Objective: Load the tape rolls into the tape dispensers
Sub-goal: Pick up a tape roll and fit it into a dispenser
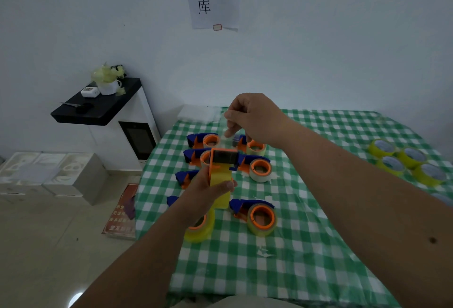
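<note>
My left hand (206, 197) grips an orange tape dispenser (221, 160) with a yellowish tape roll on it, held up above the table with its cutter end on top. My right hand (255, 117) is raised further back and pinches a small clear piece of tape (226, 121) between thumb and fingers. Several blue-and-orange dispensers with tape rolls lie on the green checked tablecloth (282, 246); one (259, 214) lies near the front, another (257, 168) sits behind it. Loose yellow tape rolls (409, 160) sit at the right side of the table.
A stack of clear plastic sheets (198, 114) lies at the table's far left corner by the wall. Left of the table stand a white cabinet with a black top (98, 109), white boxes (49, 172) on the floor and a red board (122, 212).
</note>
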